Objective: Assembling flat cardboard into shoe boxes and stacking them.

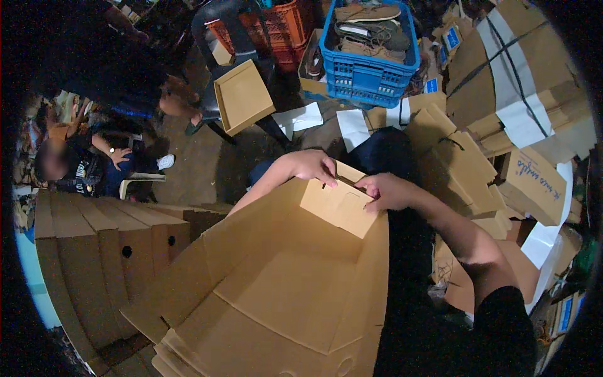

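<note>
Evidently, your left hand [313,166] and right hand [391,191] pinch the far end panel [336,210] of the open cardboard box [286,270], which lies before you, apparently to steady its edge from both sides.

1. Under the fingers [373,187]: the end panel [342,208] of a carton [276,283], whose body stretches from them toward the wearer.
2. Left of them, nearer: a row of boxes [108,251].
3. Left, farther off: a tray [245,94] on a chair [264,66].
4. Beyond them: paper sheets [353,130]; behind those, a crate [370,78] with shoes [375,39] in it.
5. Right of them: a shoebox [531,182], a bundle [556,72] behind it.
</note>
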Action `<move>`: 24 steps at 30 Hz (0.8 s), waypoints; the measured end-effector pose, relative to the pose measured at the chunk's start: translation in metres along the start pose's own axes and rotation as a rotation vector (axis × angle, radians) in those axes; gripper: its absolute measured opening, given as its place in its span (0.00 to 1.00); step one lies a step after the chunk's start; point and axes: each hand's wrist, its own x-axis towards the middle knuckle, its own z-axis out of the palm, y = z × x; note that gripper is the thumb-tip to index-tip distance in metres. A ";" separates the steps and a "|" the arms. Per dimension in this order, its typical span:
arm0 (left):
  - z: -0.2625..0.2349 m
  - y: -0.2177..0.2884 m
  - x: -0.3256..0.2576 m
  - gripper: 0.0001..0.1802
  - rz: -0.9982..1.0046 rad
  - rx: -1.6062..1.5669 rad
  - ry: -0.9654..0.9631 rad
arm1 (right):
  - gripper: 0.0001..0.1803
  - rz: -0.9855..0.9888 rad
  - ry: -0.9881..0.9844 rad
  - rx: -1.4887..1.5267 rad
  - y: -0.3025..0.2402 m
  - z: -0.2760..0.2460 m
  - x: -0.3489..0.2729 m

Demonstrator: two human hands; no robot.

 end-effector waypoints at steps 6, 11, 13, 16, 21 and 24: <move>0.002 -0.001 -0.010 0.22 0.039 -0.148 0.113 | 0.21 -0.032 0.357 0.057 0.005 -0.030 0.032; -0.002 -0.008 -0.026 0.24 0.009 -0.196 0.344 | 0.24 0.014 0.188 -0.088 0.000 -0.034 0.043; 0.003 -0.023 -0.026 0.25 -0.008 -0.186 0.354 | 0.22 -0.020 0.186 0.026 0.002 -0.032 0.043; 0.015 -0.039 -0.027 0.27 0.116 0.175 0.798 | 0.19 -0.064 0.211 0.113 -0.023 -0.031 0.034; -0.004 -0.005 -0.029 0.26 0.092 0.033 0.433 | 0.21 -0.065 0.200 0.024 -0.036 -0.028 0.023; -0.001 0.001 -0.026 0.26 0.081 0.002 0.442 | 0.18 -0.021 0.095 0.190 -0.028 -0.035 0.036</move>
